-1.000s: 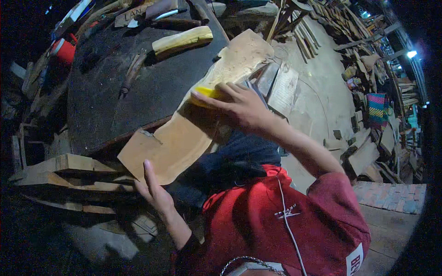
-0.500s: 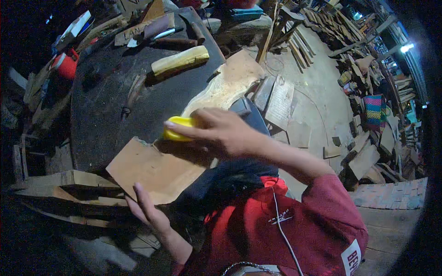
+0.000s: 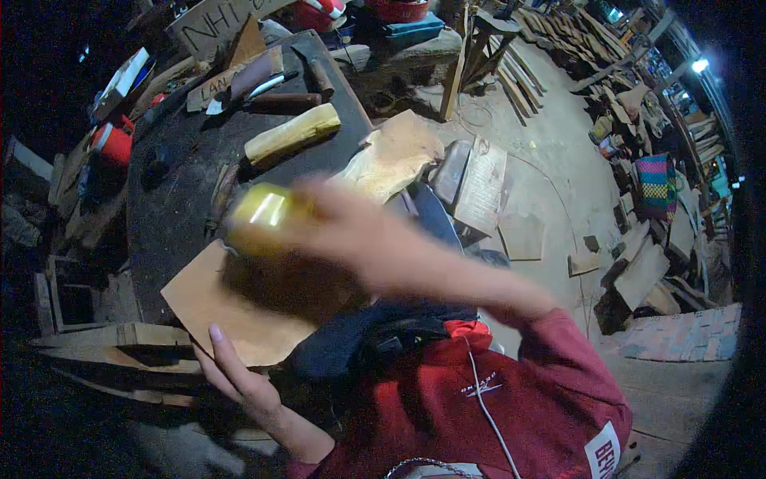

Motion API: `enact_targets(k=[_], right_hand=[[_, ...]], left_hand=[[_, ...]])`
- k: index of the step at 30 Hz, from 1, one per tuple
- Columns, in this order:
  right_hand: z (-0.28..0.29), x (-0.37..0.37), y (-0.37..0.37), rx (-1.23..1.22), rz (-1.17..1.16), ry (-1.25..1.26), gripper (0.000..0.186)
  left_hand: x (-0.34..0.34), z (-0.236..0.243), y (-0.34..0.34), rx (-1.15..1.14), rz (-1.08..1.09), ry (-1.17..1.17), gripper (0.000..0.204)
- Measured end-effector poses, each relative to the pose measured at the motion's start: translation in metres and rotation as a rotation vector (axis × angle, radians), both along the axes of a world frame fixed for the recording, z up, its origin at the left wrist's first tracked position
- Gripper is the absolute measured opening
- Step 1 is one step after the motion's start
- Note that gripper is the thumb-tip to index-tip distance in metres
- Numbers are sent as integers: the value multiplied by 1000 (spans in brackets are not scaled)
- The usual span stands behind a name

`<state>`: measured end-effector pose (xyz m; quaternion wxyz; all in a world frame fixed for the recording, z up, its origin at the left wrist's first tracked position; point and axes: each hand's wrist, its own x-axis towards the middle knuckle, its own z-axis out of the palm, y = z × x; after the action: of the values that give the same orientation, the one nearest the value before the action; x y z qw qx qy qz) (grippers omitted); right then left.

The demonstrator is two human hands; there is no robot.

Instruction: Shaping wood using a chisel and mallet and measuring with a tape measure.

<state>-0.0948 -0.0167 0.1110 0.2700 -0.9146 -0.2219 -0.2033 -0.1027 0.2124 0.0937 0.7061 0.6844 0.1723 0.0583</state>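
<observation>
A long, pale wooden board with a wavy natural edge lies slantwise over the dark tabletop's near edge and my lap. At its near left corner, my left hand grips the board, thumb on top and the other fingers partly hidden beneath. My right hand, smeared by motion, is closed around a rounded yellow block above the board's middle. A dark shadow falls on the wood below that hand. Whether the block touches the board I cannot tell.
On the dark table are a split pale log piece, a hammer-like tool and a dark hand tool. A red container stands left. Wood scraps and a woven bag lie right.
My right hand has swept left with the yellow block and looks higher above the board. The left hand keeps its grip on the corner. The whole view has shifted slightly.
</observation>
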Motion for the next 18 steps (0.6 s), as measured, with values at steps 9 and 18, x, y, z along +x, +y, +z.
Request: enact_targets(k=[9,18], right_hand=[[-124,51,-126,45,-591,107,33],[-85,28,-159,464,-638,123,44]], left_hand=[[1,5,-3,38,59,-75,63],[14,6,1,166,55,-171,56]])
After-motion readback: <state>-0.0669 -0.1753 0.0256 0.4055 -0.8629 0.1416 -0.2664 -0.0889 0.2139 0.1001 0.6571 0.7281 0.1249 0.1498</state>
